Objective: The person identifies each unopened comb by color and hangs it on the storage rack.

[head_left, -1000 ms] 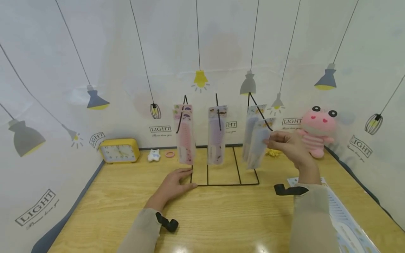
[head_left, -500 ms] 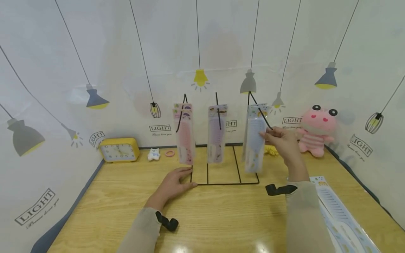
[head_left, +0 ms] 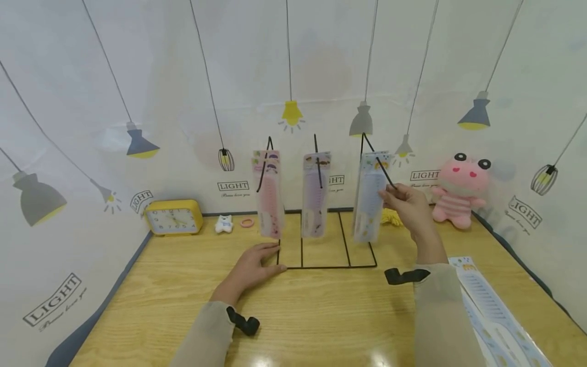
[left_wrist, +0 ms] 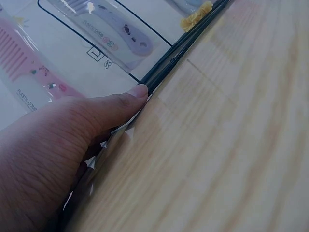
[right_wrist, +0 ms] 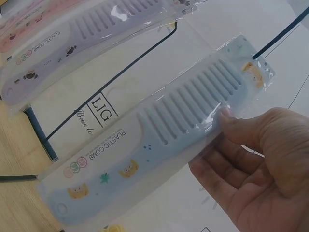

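A black wire rack [head_left: 321, 267] stands on the table, with packaged combs hanging from its three hooks. Pink combs [head_left: 270, 204] hang at the left, a purple comb [head_left: 315, 199] in the middle, blue ones at the right. My right hand [head_left: 408, 206] pinches the edge of the front blue comb's package [right_wrist: 186, 111], thumb on its face and fingers behind. The right hook's wire passes through the top of that package. My left hand [head_left: 252, 265] rests at the rack's front left corner, its thumb [left_wrist: 116, 108] extended along the base wire; its other fingers are mostly hidden in the left wrist view.
More packaged blue combs [head_left: 497, 316] lie on the table at the right. Along the back wall stand a yellow alarm clock [head_left: 173, 217], a small white bear figure [head_left: 223, 224], a pink ring [head_left: 247, 223], a yellow tassel-like thing [head_left: 391, 217] and a pink plush toy [head_left: 458, 191].
The blue comb tilted at the hook's tip has straightened and slid back along the hook, toward the one behind it. My right hand moved slightly left with it; the left hand stayed put.
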`<action>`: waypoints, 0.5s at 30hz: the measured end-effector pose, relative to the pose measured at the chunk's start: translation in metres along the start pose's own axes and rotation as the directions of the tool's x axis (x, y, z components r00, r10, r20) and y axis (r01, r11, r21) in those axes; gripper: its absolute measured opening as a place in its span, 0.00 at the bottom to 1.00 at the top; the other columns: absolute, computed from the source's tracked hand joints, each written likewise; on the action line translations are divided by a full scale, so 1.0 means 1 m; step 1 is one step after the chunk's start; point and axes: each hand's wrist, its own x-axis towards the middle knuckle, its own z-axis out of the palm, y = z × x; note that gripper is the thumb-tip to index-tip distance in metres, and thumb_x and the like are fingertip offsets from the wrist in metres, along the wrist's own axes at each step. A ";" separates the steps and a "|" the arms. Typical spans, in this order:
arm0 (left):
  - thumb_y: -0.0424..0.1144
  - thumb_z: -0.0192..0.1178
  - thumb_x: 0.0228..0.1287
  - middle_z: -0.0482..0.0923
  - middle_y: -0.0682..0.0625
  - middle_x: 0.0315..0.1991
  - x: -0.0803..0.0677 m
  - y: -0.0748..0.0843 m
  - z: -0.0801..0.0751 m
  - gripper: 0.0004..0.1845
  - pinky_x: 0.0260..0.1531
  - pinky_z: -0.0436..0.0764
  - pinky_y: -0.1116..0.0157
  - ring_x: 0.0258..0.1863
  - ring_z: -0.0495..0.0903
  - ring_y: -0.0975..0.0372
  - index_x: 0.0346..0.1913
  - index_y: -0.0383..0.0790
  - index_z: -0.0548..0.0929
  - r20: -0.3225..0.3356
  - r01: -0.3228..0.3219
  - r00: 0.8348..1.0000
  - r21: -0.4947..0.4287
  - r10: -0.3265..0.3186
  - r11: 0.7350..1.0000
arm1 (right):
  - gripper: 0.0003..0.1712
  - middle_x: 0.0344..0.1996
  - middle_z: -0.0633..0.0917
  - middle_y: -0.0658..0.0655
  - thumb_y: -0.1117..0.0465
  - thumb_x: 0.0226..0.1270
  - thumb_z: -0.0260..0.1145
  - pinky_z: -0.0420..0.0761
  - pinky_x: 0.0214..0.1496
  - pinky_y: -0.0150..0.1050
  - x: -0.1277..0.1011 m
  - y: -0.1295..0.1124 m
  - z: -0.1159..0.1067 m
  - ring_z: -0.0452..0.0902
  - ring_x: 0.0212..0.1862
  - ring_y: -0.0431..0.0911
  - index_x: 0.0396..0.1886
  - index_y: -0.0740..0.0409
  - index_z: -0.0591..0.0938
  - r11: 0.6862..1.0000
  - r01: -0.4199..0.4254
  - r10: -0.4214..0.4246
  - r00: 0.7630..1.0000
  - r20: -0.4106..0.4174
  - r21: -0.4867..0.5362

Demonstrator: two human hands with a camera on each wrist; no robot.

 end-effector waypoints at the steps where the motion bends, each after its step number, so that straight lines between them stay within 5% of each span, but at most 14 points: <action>1: 0.63 0.66 0.62 0.69 0.52 0.71 0.000 0.000 0.000 0.37 0.71 0.65 0.49 0.71 0.66 0.51 0.70 0.51 0.76 0.002 -0.001 1.000 0.002 0.001 1.000 | 0.31 0.53 0.81 0.59 0.52 0.74 0.65 0.84 0.46 0.28 0.000 0.001 0.000 0.81 0.43 0.32 0.64 0.72 0.76 1.000 -0.004 0.004 1.000 0.000 0.004; 15: 0.63 0.66 0.62 0.70 0.50 0.71 0.000 0.003 -0.002 0.37 0.71 0.65 0.49 0.71 0.66 0.50 0.70 0.50 0.76 0.000 -0.005 1.000 -0.002 0.005 1.000 | 0.30 0.56 0.80 0.61 0.51 0.75 0.63 0.83 0.48 0.26 0.001 0.001 0.000 0.80 0.45 0.33 0.65 0.71 0.76 1.000 -0.008 0.008 1.000 -0.011 -0.011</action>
